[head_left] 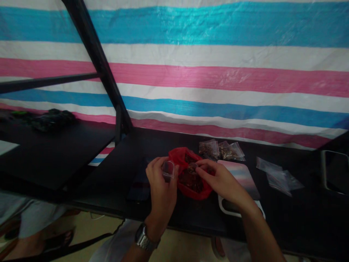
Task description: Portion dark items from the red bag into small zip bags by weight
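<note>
On the black table lies an open red plastic bag with dark brown bits inside. My left hand, with a wristwatch on that arm, is closed around a small clear plastic bag, its mouth turned up beside the red bag. Over the red bag, my right hand pinches a small round cup that looks clear and has brown bits in it. Partly under my right forearm sits a white kitchen scale with a shiny top. Behind it lie several filled zip bags.
Flat clear zip bags lie right of the scale. A phone-like dark object with a pale frame is at the far right. Another dark flat object lies left of my left hand. A striped tarp hangs behind; a black metal frame rises at left.
</note>
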The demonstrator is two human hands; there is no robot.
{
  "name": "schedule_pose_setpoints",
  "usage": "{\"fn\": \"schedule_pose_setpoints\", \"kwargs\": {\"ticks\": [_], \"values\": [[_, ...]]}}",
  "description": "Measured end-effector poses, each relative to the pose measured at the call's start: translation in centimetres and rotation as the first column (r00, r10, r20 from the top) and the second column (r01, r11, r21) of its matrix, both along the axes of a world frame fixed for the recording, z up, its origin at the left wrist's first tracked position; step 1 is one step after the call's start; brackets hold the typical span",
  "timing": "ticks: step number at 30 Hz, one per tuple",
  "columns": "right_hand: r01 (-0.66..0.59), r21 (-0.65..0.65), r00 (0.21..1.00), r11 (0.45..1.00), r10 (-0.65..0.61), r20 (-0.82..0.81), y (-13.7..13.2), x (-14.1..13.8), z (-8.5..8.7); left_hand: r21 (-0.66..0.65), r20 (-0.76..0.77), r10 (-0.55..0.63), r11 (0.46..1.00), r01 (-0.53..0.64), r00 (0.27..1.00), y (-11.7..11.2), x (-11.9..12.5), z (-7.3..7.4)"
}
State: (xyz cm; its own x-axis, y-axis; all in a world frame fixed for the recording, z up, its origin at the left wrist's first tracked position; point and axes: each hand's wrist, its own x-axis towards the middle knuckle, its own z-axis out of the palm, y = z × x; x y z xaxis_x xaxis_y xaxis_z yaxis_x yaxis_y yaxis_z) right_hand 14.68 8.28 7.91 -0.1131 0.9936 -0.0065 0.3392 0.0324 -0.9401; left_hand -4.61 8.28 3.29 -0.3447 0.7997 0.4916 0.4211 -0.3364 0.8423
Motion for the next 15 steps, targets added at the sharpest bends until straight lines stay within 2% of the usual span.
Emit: {"fn": "schedule_pose_setpoints", "kwargs": {"ticks": [4, 8, 11, 15], "values": [[0.099, 0.148, 0.994, 0.984, -0.092, -0.050, -0.8, 0.4, 1.8, -0.064, 0.016, -0.230, 0.971, 0.230, 0.973, -0.4, 0.9, -0.3], [0.170, 0.302, 0.980, 0.938, -0.193, 0.046, -1.4, -0.9, 2.8, -0.065, -0.036, -0.292, 0.955, 0.289, 0.956, -0.2, 1.8, -0.7], [0.123, 0.390, 0.948, 0.912, -0.224, 0.224, -1.7, -2.2, 2.8, -0.077, -0.068, -0.304, 0.951, 0.299, 0.950, 0.2, 2.2, -1.1], [-0.005, 0.498, 0.841, 0.867, -0.266, 0.472, -2.1, -3.0, 2.6, -0.082, -0.074, -0.330, 0.942, 0.324, 0.941, 0.8, 2.3, -1.8]]}}
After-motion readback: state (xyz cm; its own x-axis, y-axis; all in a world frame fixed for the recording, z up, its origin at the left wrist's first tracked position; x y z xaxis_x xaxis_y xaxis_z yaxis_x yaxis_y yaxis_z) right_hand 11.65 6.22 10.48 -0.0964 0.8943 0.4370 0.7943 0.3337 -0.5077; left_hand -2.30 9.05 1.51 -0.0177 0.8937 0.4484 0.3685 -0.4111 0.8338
